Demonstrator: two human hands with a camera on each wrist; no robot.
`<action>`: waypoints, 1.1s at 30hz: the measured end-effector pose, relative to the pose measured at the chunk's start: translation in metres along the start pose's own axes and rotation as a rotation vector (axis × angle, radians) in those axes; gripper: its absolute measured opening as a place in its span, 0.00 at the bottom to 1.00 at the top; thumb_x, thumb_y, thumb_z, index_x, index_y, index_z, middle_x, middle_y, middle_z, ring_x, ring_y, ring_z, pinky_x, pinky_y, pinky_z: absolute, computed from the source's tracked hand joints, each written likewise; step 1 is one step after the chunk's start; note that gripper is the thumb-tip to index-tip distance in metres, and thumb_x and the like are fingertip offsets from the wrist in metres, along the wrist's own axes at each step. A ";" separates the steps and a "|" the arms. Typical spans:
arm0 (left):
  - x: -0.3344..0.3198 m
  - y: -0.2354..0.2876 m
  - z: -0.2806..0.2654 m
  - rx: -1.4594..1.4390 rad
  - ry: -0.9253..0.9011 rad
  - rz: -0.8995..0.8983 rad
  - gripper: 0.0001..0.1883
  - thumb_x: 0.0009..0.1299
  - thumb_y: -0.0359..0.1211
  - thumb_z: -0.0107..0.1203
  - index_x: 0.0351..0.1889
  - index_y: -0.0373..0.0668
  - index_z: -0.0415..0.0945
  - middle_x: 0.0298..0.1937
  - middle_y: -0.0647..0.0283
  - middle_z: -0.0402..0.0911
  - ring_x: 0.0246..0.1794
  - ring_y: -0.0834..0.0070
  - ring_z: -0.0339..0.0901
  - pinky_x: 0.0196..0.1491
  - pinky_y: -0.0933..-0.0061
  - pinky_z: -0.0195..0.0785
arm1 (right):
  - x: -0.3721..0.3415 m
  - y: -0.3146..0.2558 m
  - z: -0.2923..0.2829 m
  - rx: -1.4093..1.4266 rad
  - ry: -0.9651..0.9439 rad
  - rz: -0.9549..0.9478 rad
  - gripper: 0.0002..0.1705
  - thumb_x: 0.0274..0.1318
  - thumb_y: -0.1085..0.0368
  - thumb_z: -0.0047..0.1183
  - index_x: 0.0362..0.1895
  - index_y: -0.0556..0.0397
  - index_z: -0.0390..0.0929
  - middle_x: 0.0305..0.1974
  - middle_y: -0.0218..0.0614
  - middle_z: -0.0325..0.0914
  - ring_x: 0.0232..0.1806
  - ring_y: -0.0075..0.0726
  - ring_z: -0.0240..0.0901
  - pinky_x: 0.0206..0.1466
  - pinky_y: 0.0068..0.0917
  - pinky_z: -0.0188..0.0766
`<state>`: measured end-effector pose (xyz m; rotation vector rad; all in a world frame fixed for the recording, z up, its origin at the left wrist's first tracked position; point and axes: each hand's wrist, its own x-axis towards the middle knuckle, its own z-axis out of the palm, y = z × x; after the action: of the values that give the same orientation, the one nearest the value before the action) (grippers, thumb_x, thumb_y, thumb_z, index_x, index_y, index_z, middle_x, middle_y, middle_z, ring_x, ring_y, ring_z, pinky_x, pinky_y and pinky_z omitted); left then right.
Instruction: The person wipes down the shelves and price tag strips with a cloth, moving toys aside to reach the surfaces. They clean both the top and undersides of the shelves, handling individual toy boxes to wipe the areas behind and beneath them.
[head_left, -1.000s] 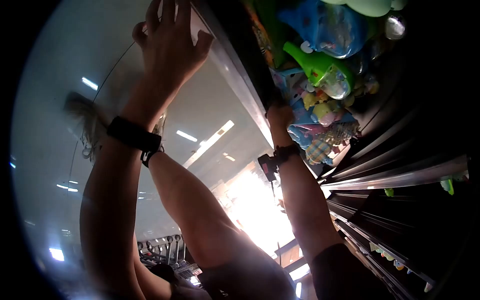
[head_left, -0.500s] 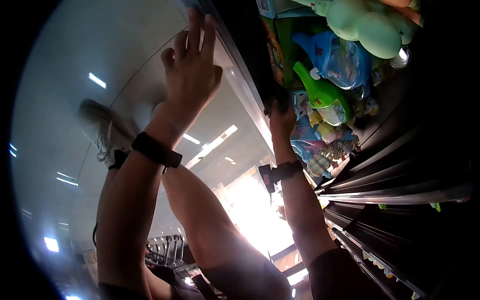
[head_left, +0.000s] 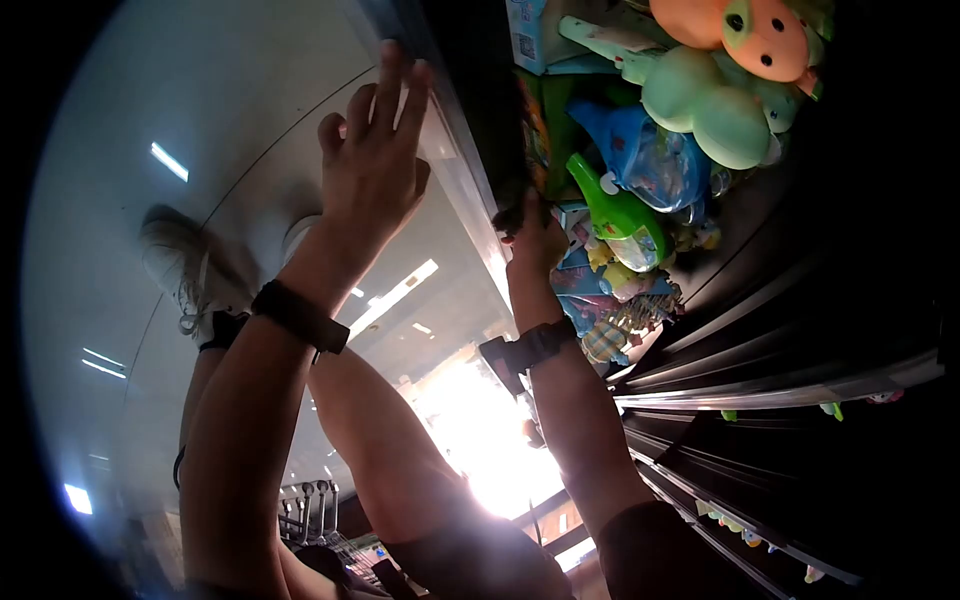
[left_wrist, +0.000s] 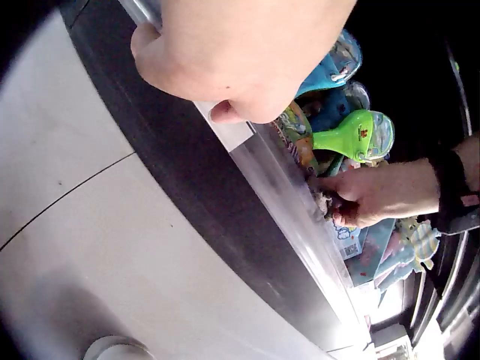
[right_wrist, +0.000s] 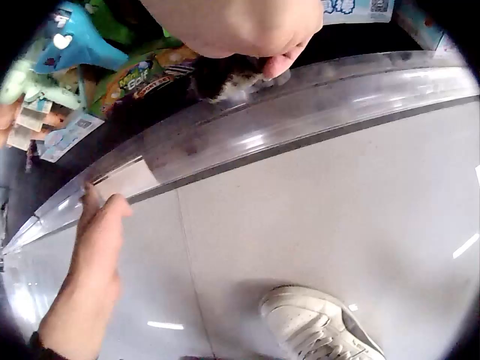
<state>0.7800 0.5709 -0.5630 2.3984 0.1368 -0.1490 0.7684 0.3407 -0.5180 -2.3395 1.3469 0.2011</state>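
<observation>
My right hand [head_left: 535, 245] grips a dark, furry-looking wad [right_wrist: 225, 77] with a paler fringe, pressed against the shelf's front edge strip. Exactly what the wad is I cannot tell. The clear plastic edge strip [right_wrist: 330, 112] runs along the front of the low shelf. My left hand [head_left: 370, 165] is farther along the same strip, with its fingers fairly straight and spread. In the right wrist view, its fingertips lie at a white label [right_wrist: 131, 178] on the strip.
Behind the strip are a green toy [head_left: 615, 215] and a blue toy [head_left: 650, 150] with clear fronts, a mint soft-looking toy [head_left: 710, 110], an orange toy [head_left: 765, 40] and a golf box [right_wrist: 139, 82]. A white shoe [right_wrist: 315, 322] stands on the tiled floor.
The head view has shifted, bringing more toys into sight. My right hand with the dark wad has moved along the strip toward my left hand. The left hand's fingers have changed their spread.
</observation>
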 end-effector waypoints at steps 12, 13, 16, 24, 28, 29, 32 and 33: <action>0.001 -0.010 -0.012 0.000 -0.033 0.045 0.46 0.49 0.31 0.60 0.68 0.48 0.51 0.72 0.54 0.44 0.58 0.63 0.62 0.50 0.56 0.59 | 0.069 0.118 -0.033 -0.649 -0.111 0.077 0.28 0.56 0.49 0.48 0.50 0.59 0.73 0.33 0.46 0.79 0.27 0.42 0.78 0.32 0.33 0.74; 0.000 -0.013 -0.012 0.007 -0.040 0.039 0.46 0.49 0.31 0.60 0.68 0.48 0.51 0.72 0.54 0.44 0.58 0.63 0.62 0.50 0.56 0.59 | 0.079 0.139 -0.026 -0.653 -0.122 0.079 0.28 0.56 0.49 0.48 0.50 0.59 0.73 0.33 0.46 0.79 0.27 0.42 0.78 0.32 0.33 0.74; -0.002 -0.013 -0.011 0.012 -0.056 0.073 0.46 0.48 0.32 0.61 0.68 0.47 0.51 0.72 0.53 0.44 0.57 0.63 0.62 0.49 0.56 0.60 | 0.064 0.133 -0.009 -0.181 -0.089 -0.331 0.23 0.55 0.54 0.47 0.48 0.60 0.73 0.32 0.44 0.78 0.35 0.44 0.77 0.40 0.35 0.71; 0.002 -0.009 -0.009 0.022 -0.072 0.031 0.45 0.47 0.35 0.62 0.66 0.47 0.56 0.72 0.56 0.46 0.54 0.69 0.62 0.48 0.63 0.59 | -0.032 -0.033 0.022 -0.409 -0.035 -0.482 0.21 0.52 0.56 0.49 0.40 0.63 0.76 0.36 0.53 0.78 0.38 0.55 0.75 0.41 0.39 0.70; 0.000 -0.009 -0.014 0.018 -0.079 0.034 0.44 0.47 0.35 0.62 0.66 0.47 0.56 0.72 0.56 0.46 0.54 0.69 0.63 0.48 0.63 0.59 | -0.061 -0.071 0.046 -0.452 0.033 -0.533 0.21 0.52 0.55 0.50 0.38 0.63 0.75 0.36 0.60 0.75 0.40 0.63 0.73 0.44 0.45 0.68; 0.000 -0.009 -0.015 0.011 -0.080 0.036 0.44 0.47 0.35 0.62 0.66 0.47 0.56 0.72 0.56 0.47 0.54 0.69 0.63 0.48 0.64 0.59 | -0.067 -0.084 0.050 -0.442 0.013 -0.573 0.22 0.53 0.54 0.49 0.40 0.64 0.73 0.37 0.62 0.74 0.41 0.63 0.72 0.45 0.45 0.68; 0.001 -0.010 -0.024 0.003 -0.101 0.035 0.44 0.47 0.35 0.62 0.66 0.46 0.57 0.71 0.58 0.49 0.54 0.70 0.64 0.47 0.65 0.60 | -0.085 -0.139 0.078 -0.357 -0.114 -0.836 0.22 0.57 0.56 0.47 0.44 0.65 0.70 0.40 0.63 0.72 0.44 0.63 0.70 0.47 0.45 0.65; 0.003 -0.012 -0.029 0.007 -0.122 0.035 0.44 0.47 0.35 0.61 0.66 0.45 0.57 0.71 0.59 0.50 0.54 0.70 0.64 0.47 0.66 0.61 | -0.082 -0.145 0.081 -0.363 -0.120 -0.847 0.22 0.57 0.56 0.47 0.44 0.65 0.70 0.40 0.63 0.72 0.44 0.63 0.70 0.47 0.45 0.65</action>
<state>0.7828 0.5990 -0.5500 2.3901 0.0375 -0.2788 0.8566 0.5041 -0.5206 -2.9112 0.1902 0.3271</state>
